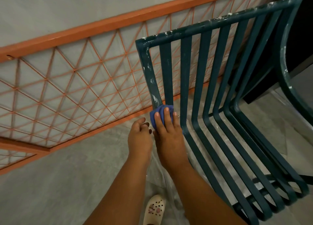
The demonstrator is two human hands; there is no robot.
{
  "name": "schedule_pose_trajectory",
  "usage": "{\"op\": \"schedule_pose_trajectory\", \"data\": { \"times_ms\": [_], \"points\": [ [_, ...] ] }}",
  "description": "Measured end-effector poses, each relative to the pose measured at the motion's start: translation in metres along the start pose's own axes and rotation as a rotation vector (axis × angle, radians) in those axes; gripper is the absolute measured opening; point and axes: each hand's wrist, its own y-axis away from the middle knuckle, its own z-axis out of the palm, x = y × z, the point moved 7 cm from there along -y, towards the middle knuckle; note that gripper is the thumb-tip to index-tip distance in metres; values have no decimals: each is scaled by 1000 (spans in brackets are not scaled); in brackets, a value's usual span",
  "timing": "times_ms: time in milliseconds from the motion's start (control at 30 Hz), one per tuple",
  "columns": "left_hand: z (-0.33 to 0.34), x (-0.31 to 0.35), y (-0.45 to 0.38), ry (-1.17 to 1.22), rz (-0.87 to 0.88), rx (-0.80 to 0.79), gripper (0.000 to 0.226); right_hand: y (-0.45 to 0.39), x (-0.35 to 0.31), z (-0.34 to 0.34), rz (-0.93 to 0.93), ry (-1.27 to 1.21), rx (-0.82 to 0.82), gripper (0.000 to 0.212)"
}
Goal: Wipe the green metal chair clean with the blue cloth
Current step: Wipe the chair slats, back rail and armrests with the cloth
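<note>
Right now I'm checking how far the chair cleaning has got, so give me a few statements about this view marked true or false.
1. The right hand presses the blue cloth against the chair's outer left back bar. True.
2. The left hand holds a second cloth. False: it holds nothing, fingers loosely curled beside the cloth.
3. White specks remain on the green chair along its top rail. True.
4. The chair lies flat on the floor. False: it stands upright.
5. An orange lattice railing lies behind the chair. True.

Open floor [59, 182] left of chair [220, 106]; orange railing [71, 82] blocks beyond; narrow gaps between chair slats.
</note>
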Motion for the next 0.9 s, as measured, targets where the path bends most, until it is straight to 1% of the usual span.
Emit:
{"op": "schedule_pose_trajectory", "data": {
  "times_ms": [67, 133, 167, 200, 233, 267, 300, 367, 400, 433, 467, 500, 533, 567, 667, 733, 767, 833, 867, 900],
  "points": [
    [5, 6, -1, 10, 13, -31, 31, 18, 2, 5, -100, 134, -34, 80],
    [8, 12, -2, 7, 29, -52, 29, 31, 11, -2, -87, 110, -12, 75],
    [9, 14, -2, 2, 39, -57, 29, 30, 16, -8, -23, 45, 4, 68],
    [9, 15, -3, -4, 48, -54, 29, 24, 24, -12, 94, -35, 10, 61],
    [9, 16, -3, -11, 53, -47, 30, 18, 32, -10, 227, -108, -21, 57],
    [8, 17, -3, -15, 57, -42, 30, 11, 37, -9, 320, -138, -29, 56],
    [8, 16, -3, -15, 57, -40, 30, 6, 34, -10, 317, -104, -7, 58],
    [9, 15, -3, -19, 45, -38, 30, 6, 22, -8, 172, 7, 38, 74],
    [9, 14, -2, -20, 37, -34, 30, 11, 17, -2, 97, 73, 3, 82],
    [10, 13, -1, -16, 28, -31, 31, 20, 13, 4, 2, 143, -39, 86],
    [11, 12, 1, -5, 20, -33, 31, 30, 9, 10, -91, 218, -77, 87],
    [11, 12, 2, 5, 12, -36, 32, 39, 6, 13, -147, 270, -100, 87],
    [12, 11, 3, 4, 9, -37, 32, 44, 7, 13, -135, 280, -109, 86],
    [12, 11, 4, -10, 10, -37, 32, 44, 12, 11, -66, 248, -105, 84],
    [9, 7, 4, -50, 25, -36, 31, 28, 25, 1, 213, 21, -85, 66],
    [9, 4, 5, -41, 25, -47, 31, 15, 33, -8, 335, -229, -116, 48],
    [9, 2, 6, -32, 17, -53, 32, 10, 41, -10, 414, -426, -142, 39],
    [9, 0, 7, -24, 2, -64, 33, 10, 58, 1, 705, -916, -287, 35],
    [10, -1, 7, -26, -1, -68, 33, 13, 63, 8, 848, -1076, -361, 32],
    [10, -2, 7, -30, -5, -69, 32, 16, 70, 16, 943, -1166, -415, 27]
  ]
}}
